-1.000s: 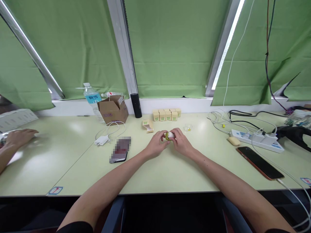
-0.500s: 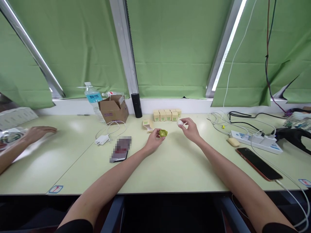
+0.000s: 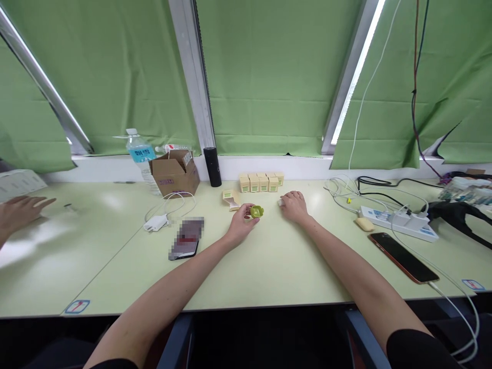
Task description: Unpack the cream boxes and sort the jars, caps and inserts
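My left hand [image 3: 239, 226] is closed on a small green cup-like piece [image 3: 257, 211] with a scalloped rim, its hollow side facing me. To the right, my right hand [image 3: 294, 206] rests low at the tabletop, its fingers closed around a small white object [image 3: 281, 202]. Most of that white piece is hidden by the fingers, so its kind cannot be made out. Just behind my left hand lies an opened small carton [image 3: 231, 199]. Beyond both hands stands a cluster of several small cream boxes [image 3: 258, 183] with green labels.
A brown cardboard box [image 3: 175, 173], a water bottle [image 3: 142, 159] and a black cylinder [image 3: 212, 167] stand at the back left. A phone [image 3: 187, 238] lies left. Another phone [image 3: 403, 257], a power strip [image 3: 397, 223] and cables occupy the right. Another person's hand [image 3: 23, 214] is at far left.
My right hand has lowered to the table with the white object, its fingers now more curled over it. My left hand keeps the green piece. The other person's hand has moved left.
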The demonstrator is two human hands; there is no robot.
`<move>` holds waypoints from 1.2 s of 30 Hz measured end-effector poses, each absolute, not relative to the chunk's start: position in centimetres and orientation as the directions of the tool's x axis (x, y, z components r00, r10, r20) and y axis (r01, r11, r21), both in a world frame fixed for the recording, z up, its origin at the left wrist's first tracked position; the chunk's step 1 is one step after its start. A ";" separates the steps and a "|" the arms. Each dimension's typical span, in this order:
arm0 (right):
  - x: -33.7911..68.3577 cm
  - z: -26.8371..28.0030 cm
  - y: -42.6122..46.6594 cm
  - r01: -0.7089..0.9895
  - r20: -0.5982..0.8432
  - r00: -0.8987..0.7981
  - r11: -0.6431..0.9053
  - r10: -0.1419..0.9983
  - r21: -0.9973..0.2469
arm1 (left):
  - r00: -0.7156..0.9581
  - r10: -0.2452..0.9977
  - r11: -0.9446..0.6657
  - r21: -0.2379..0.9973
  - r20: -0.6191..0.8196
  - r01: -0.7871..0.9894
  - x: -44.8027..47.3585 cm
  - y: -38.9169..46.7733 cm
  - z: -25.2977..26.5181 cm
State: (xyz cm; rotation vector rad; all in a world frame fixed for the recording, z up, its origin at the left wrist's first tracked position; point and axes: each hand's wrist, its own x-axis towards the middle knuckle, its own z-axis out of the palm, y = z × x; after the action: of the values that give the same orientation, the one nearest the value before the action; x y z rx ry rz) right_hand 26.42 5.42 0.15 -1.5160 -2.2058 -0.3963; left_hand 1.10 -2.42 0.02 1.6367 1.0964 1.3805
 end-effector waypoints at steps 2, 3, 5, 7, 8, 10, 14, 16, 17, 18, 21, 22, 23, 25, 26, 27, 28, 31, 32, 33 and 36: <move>26.5 0.0 5.4 0.936 0.511 -0.299 0.353 0.806 -0.009 | 0.064 0.925 -0.379 0.910 0.374 0.166 1.1 -2.4 0.1; 26.6 0.0 5.3 0.936 0.517 -0.295 0.351 0.803 -0.012 | 0.064 0.926 -0.379 0.910 0.373 0.170 1.1 -2.5 0.1; 26.7 0.0 5.2 0.935 0.529 -0.292 0.354 0.797 -0.018 | 0.066 0.926 -0.376 0.910 0.371 0.175 1.1 -2.5 0.1; 26.8 0.2 5.0 0.933 0.541 -0.289 0.359 0.790 -0.027 | 0.068 0.926 -0.378 0.910 0.372 0.170 1.1 -2.5 0.1; 26.8 0.3 4.9 0.932 0.547 -0.288 0.361 0.786 -0.029 | 0.069 0.925 -0.380 0.910 0.374 0.165 1.1 -2.5 0.1; 26.8 0.9 4.5 0.927 0.570 -0.283 0.373 0.772 -0.044 | 0.070 0.924 -0.383 0.910 0.377 0.157 1.1 -2.5 0.1; 25.7 2.3 2.4 0.859 0.679 -0.246 0.480 0.692 -0.179 | 0.062 0.924 -0.383 0.910 0.378 0.156 1.2 -2.6 0.2; 24.6 2.6 0.6 0.786 0.706 -0.241 0.561 0.666 -0.261 | 0.061 0.920 -0.391 0.907 0.386 0.157 1.2 -2.7 0.3; 24.0 2.6 -0.4 0.741 0.707 -0.255 0.603 0.660 -0.295 | 0.064 0.918 -0.397 0.904 0.392 0.158 1.2 -2.7 0.3; 23.4 2.4 -1.5 0.693 0.703 -0.278 0.643 0.655 -0.325 | 0.071 0.915 -0.404 0.901 0.398 0.157 1.2 -2.7 0.3; 22.0 1.3 -4.0 0.606 0.692 -0.315 0.699 0.650 -0.381 | 0.113 0.904 -0.426 0.894 0.413 0.137 1.1 -2.8 0.3; 21.7 0.9 -4.4 0.590 0.681 -0.329 0.705 0.654 -0.393 | 0.133 0.900 -0.431 0.894 0.415 0.125 1.1 -2.8 0.2; 21.6 0.6 -4.7 0.579 0.669 -0.344 0.710 0.659 -0.401 | 0.155 0.897 -0.433 0.894 0.415 0.112 1.1 -2.9 0.2; 21.5 0.3 -4.9 0.562 0.651 -0.373 0.719 0.661 -0.408 | 0.195 0.891 -0.432 0.898 0.409 0.090 1.1 -3.0 0.3; 21.5 0.2 -4.8 0.552 0.648 -0.387 0.728 0.656 -0.407 | 0.215 0.888 -0.431 0.898 0.406 0.084 1.2 -3.1 0.4; 21.6 0.2 -4.7 0.540 0.649 -0.399 0.738 0.647 -0.404 | 0.237 0.884 -0.433 0.898 0.404 0.083 1.2 -3.2 0.4; 21.6 0.2 -4.7 0.525 0.654 -0.411 0.751 0.635 -0.400 | 0.261 0.877 -0.436 0.896 0.403 0.085 1.3 -3.4 0.6; 21.6 0.4 -4.6 0.469 0.678 -0.428 0.788 0.597 -0.397 | 0.316 0.856 -0.453 0.888 0.408 0.082 1.4 -3.9 1.0; 21.6 0.5 -4.6 0.457 0.683 -0.429 0.794 0.591 -0.400 | 0.324 0.853 -0.455 0.887 0.410 0.074 1.5 -4.1 1.1; 21.6 0.5 -4.6 0.449 0.686 -0.428 0.797 0.589 -0.404 | 0.327 0.851 -0.455 0.888 0.412 0.065 1.5 -4.3 1.2; 21.6 0.7 -4.7 0.428 0.687 -0.427 0.801 0.588 -0.419 | 0.346 0.843 -0.446 0.895 0.411 0.024 1.5 -4.7 1.5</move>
State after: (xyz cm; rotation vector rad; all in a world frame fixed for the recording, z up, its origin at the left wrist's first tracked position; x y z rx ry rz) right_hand 21.59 -4.66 0.67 -0.7504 -2.0846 0.2240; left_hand 1.54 -4.69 1.53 1.7529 0.7735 1.2024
